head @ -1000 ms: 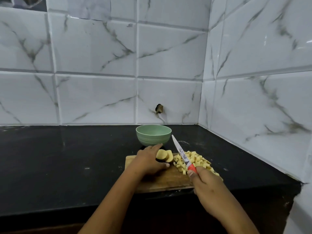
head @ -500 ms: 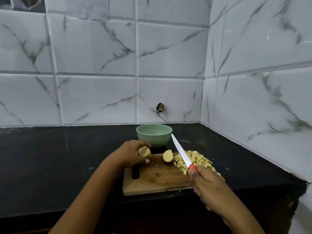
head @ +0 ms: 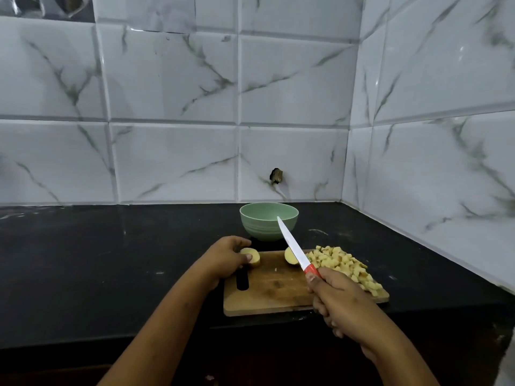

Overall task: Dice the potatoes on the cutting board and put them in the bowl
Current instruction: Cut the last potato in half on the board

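A wooden cutting board (head: 273,291) lies on the black counter. My left hand (head: 225,257) grips one potato half (head: 252,256) at the board's far left corner. A second potato half (head: 289,257) sits cut face up near the middle of the far edge. A heap of diced potato (head: 342,264) covers the board's right side. My right hand (head: 337,299) holds a red-handled knife (head: 292,245), its blade raised and pointing toward the light green bowl (head: 269,221), which stands just behind the board and looks empty.
The black counter (head: 111,260) runs left and ends in a front edge just below the board. Marble-look tiled walls meet in a corner at the back right. A small dark fitting (head: 276,175) sticks out of the back wall above the bowl.
My left hand has split the two potato halves apart, carrying one to the board's far left corner. The other half stayed by the knife. The knife has barely moved.
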